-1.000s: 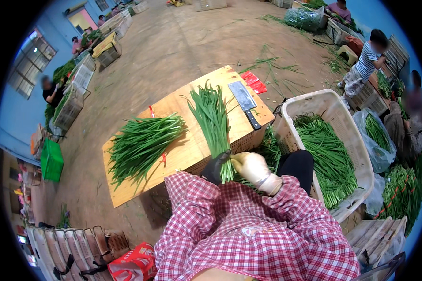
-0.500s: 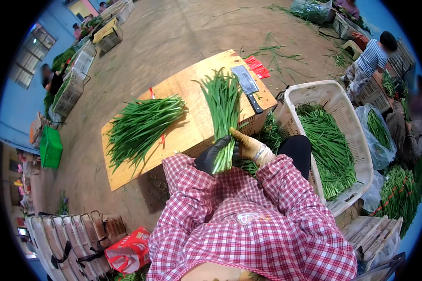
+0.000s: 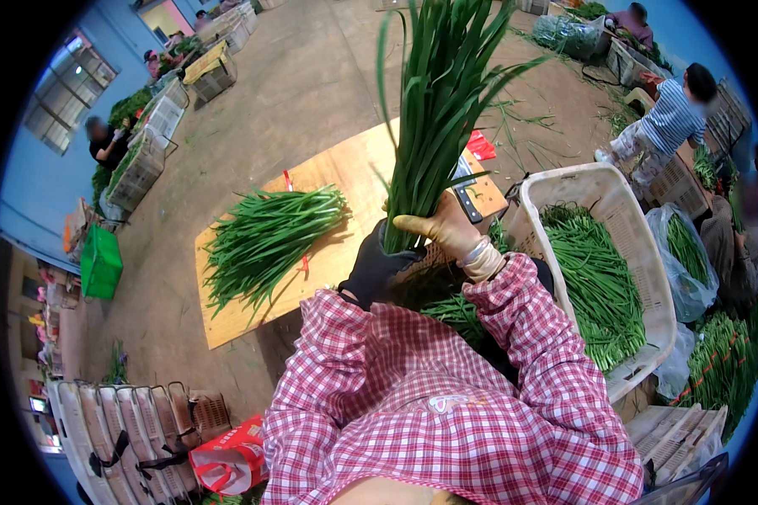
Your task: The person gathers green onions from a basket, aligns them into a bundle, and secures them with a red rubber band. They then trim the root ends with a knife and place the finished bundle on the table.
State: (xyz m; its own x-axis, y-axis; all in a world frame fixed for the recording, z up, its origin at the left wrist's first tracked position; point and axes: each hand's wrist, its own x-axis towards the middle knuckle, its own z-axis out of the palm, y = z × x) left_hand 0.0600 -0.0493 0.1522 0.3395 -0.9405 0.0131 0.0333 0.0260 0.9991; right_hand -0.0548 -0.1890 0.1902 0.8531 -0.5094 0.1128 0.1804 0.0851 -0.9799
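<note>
My left hand (image 3: 377, 259), in a black glove, wraps around the lower end of a bunch of garlic chives (image 3: 434, 118). My right hand (image 3: 448, 225), in a yellowish glove, grips the same bunch just above, its thumb across the stems. The bunch stands upright with its leaves fanned toward the top, and my hands hide its cut ends. A second pile of garlic chives (image 3: 274, 240) lies on the wooden board (image 3: 345, 164), with red strips showing at its edges. Behind the held bunch, the cleaver (image 3: 467, 202) on the board is partly covered; its black handle shows.
A white plastic basket (image 3: 526, 210) full of chives stands at my right. Red strips (image 3: 481, 145) lie at the board's far corner. Stacked crates (image 3: 135, 421) and a red bag (image 3: 232, 454) are at lower left, a green bin (image 3: 101, 261) farther left. A person (image 3: 669, 114) stands at far right.
Both hands have lifted the bunch of garlic chives off the board and raised it upright, its leaves now high in view. The other pile stays on the board.
</note>
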